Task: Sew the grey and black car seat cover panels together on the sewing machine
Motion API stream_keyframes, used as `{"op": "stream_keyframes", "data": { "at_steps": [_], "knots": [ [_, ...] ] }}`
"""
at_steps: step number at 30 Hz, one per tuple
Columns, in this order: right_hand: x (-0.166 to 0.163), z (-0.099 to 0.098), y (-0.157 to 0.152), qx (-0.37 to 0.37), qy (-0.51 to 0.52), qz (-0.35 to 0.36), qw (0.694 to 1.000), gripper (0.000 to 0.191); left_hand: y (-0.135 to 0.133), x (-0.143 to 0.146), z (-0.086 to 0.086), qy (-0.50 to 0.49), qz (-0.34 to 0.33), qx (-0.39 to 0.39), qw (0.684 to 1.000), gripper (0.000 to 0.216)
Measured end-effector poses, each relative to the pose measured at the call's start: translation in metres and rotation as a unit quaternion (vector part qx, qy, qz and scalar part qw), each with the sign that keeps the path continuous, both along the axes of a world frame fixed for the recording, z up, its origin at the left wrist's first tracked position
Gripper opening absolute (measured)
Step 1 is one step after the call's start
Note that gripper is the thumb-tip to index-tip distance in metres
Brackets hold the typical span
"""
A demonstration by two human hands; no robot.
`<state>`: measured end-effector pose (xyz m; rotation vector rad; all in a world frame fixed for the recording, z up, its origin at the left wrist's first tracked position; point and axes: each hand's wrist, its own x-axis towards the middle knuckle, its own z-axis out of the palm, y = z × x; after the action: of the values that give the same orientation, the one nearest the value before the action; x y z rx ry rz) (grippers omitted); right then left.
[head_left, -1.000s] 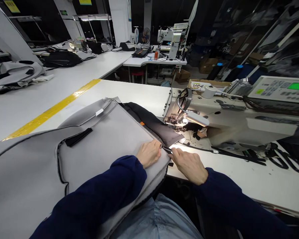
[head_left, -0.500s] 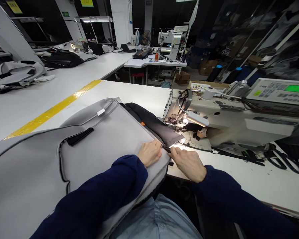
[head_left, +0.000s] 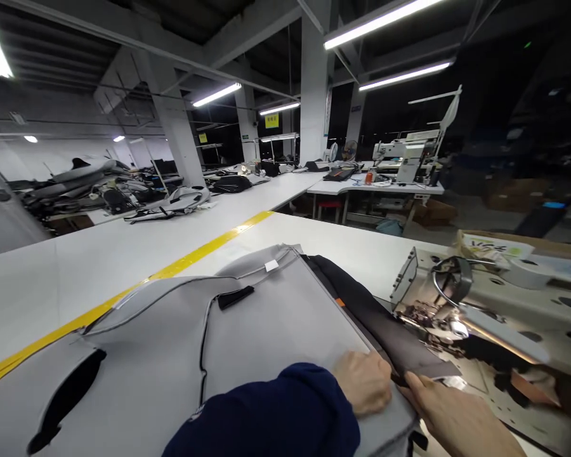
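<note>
A large grey padded cover (head_left: 266, 330) with black trim lies across the white table in front of me. A black fabric strip (head_left: 385, 330) runs along its right edge toward the sewing machine (head_left: 495, 304). My left hand (head_left: 364, 381) rests curled on the grey cover's right edge, pressing it down. My right hand (head_left: 452, 416) sits just to the right, its fingers together at the end of the black strip beside the cover's corner. What its fingertips pinch is hidden. Both hands lie close together at the bottom of the view.
A yellow line (head_left: 209, 247) crosses the long white table (head_left: 99, 254). Heaps of grey and black covers (head_left: 171, 203) lie on far tables at the left. Another sewing machine (head_left: 409, 158) stands on a table at the back. Cardboard boxes (head_left: 499, 244) sit behind my machine.
The view has tilted upward, so the ceiling lights show and my hands have dropped to the bottom edge. Both hands stay at the same corner of the cover.
</note>
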<state>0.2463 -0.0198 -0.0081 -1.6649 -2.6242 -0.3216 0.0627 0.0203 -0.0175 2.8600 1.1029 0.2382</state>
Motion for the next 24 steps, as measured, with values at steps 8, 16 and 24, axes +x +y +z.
{"op": "stream_keyframes", "data": {
  "at_steps": [8,16,24],
  "knots": [
    [-0.015,0.017,-0.001,-0.084,0.000,-0.080,0.993,0.027,-0.003,-0.002,0.003,0.019,0.006,0.012,1.000,0.018],
    [-0.020,0.020,-0.020,-0.080,0.055,-0.152,0.984,0.032,-0.003,-0.010,0.003,-0.024,0.030,-0.007,0.999,0.013],
    [-0.028,0.022,-0.027,-0.040,0.001,-0.146,0.989,0.031,-0.005,-0.010,0.007,-0.013,0.042,0.006,0.999,0.014]
  ]
}}
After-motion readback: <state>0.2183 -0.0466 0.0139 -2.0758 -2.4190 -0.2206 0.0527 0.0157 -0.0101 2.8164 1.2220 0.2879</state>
